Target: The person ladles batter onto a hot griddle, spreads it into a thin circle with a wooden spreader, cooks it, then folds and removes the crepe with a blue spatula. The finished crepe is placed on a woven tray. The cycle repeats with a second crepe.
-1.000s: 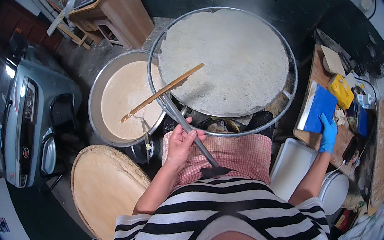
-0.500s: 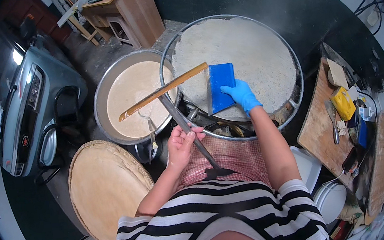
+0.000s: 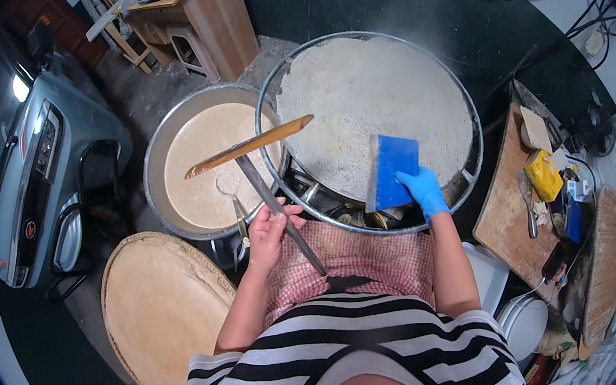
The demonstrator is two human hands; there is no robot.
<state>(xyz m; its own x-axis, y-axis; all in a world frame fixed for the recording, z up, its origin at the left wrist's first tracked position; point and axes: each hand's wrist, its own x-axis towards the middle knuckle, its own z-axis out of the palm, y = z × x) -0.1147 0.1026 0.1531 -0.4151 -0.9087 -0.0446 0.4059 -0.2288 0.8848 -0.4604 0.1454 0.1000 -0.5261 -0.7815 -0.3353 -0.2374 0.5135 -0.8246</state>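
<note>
My left hand (image 3: pixel 274 227) grips the dark handle (image 3: pixel 301 246) of a spreader, whose wooden crossbar (image 3: pixel 248 147) crosses the rim between a pot and a griddle. My blue-gloved right hand (image 3: pixel 423 192) holds a wide blue scraper (image 3: pixel 394 170) at the near-right part of the round griddle, where a thin pale layer (image 3: pixel 357 94) covers the hot plate inside a metal ring (image 3: pixel 466 88). Left of it, the large steel pot (image 3: pixel 158 134) holds beige batter (image 3: pixel 191 149) with a ladle (image 3: pixel 241 220) standing in it.
A stack of round flat sheets (image 3: pixel 165 310) lies front left. A grey-blue vehicle front (image 3: pixel 37 179) stands left, a wooden desk (image 3: pixel 226 25) behind. At right are a worn board (image 3: pixel 504 222) with a yellow packet (image 3: pixel 543 175) and tools, stacked plates (image 3: pixel 524 324) and hanging cables (image 3: pixel 595 26).
My right hand has carried the blue scraper from the right-hand board onto the griddle, then toward its near edge. My left hand with the spreader has shifted slightly left.
</note>
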